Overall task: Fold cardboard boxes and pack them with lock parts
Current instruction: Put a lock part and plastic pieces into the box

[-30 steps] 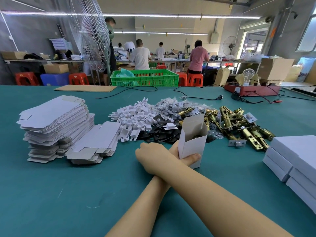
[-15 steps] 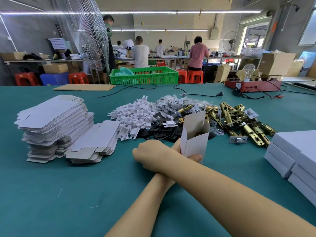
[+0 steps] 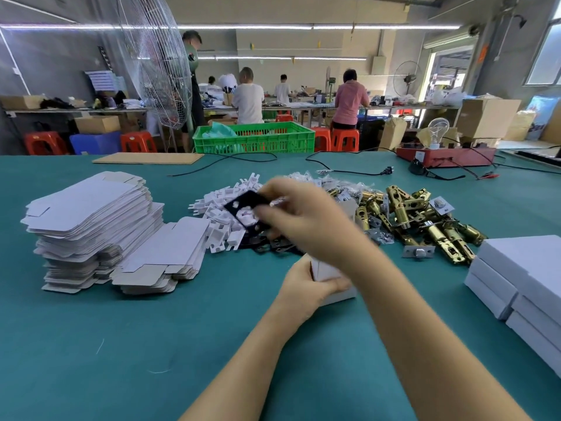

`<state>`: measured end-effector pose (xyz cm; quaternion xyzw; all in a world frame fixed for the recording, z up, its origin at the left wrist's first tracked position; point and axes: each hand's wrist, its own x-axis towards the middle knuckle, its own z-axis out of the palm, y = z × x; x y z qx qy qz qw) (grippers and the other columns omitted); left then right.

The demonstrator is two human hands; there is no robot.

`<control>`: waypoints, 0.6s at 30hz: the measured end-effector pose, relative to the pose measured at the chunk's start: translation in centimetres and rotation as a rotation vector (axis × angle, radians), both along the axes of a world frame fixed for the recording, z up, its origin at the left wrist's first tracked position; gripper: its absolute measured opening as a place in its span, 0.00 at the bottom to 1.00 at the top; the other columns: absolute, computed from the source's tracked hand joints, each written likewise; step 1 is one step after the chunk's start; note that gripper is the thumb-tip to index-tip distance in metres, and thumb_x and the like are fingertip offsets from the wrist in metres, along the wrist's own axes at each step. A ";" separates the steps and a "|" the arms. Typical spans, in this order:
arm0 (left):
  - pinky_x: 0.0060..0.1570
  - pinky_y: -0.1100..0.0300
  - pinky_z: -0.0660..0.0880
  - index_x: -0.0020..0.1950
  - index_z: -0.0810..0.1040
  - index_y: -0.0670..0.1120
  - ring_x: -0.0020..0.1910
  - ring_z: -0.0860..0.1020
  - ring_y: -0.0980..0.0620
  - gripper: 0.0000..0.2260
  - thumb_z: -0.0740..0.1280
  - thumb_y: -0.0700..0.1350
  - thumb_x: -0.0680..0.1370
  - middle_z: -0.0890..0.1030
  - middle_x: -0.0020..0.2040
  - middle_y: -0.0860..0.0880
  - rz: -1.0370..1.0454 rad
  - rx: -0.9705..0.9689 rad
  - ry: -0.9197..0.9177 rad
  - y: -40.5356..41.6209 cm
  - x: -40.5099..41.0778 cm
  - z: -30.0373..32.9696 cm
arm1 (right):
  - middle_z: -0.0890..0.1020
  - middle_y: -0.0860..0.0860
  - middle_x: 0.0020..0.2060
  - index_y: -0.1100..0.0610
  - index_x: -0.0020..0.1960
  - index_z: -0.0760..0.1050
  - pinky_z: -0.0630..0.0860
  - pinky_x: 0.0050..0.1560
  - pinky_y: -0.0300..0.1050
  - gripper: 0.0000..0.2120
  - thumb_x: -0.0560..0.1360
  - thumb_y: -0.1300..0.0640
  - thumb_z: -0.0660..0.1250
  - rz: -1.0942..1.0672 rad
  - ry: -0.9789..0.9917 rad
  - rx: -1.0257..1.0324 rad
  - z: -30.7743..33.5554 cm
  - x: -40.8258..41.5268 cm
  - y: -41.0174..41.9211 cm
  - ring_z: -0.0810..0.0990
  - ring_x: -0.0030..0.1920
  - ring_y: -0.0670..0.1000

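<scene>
Black flat plastic plate, pinched in right hand: lower edge-first into small white cardboard box, which left hand grips upright.

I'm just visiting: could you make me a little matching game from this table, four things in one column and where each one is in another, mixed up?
Things:
1. black plate
2. folded white box
3. flat box blanks
4. brass latches

Places:
A. heaped at the right of the parts pile
B. held up by the right hand
C. stacked at the left of the table
D. gripped by the left hand

Pairs: 1-B, 2-D, 3-C, 4-A
</scene>
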<state>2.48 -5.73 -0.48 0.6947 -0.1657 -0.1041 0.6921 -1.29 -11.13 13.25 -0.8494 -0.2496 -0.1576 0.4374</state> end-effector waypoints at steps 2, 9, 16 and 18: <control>0.42 0.70 0.75 0.53 0.80 0.54 0.46 0.82 0.62 0.17 0.76 0.36 0.71 0.85 0.45 0.59 -0.022 -0.007 -0.003 0.1 0.1 0.1 | 0.82 0.53 0.42 0.60 0.49 0.77 0.81 0.47 0.53 0.03 0.77 0.65 0.65 0.026 0.015 0.110 2.6 -1.5 -2.6 0.83 0.42 0.56; 0.42 0.71 0.75 0.53 0.80 0.53 0.46 0.81 0.63 0.18 0.76 0.37 0.67 0.85 0.46 0.57 -0.094 -0.020 -0.015 0.3 0.1 0.6 | 0.82 0.51 0.35 0.55 0.48 0.80 0.70 0.30 0.31 0.06 0.77 0.64 0.66 -0.218 0.094 -0.222 3.7 -2.7 -10.4 0.77 0.30 0.44; 0.44 0.68 0.75 0.56 0.80 0.51 0.48 0.81 0.60 0.20 0.75 0.42 0.65 0.85 0.48 0.55 -0.117 -0.029 0.006 0.3 -0.1 0.7 | 0.84 0.47 0.37 0.51 0.46 0.82 0.78 0.46 0.47 0.10 0.73 0.66 0.69 -0.182 0.141 -0.279 2.6 -1.5 -9.8 0.83 0.40 0.52; 0.46 0.68 0.76 0.56 0.80 0.51 0.48 0.81 0.59 0.20 0.75 0.43 0.65 0.85 0.48 0.55 -0.117 -0.028 0.005 0.3 -0.1 0.8 | 0.84 0.45 0.38 0.50 0.46 0.82 0.78 0.46 0.44 0.11 0.73 0.66 0.70 -0.188 0.129 -0.330 2.3 -1.1 -9.2 0.82 0.41 0.48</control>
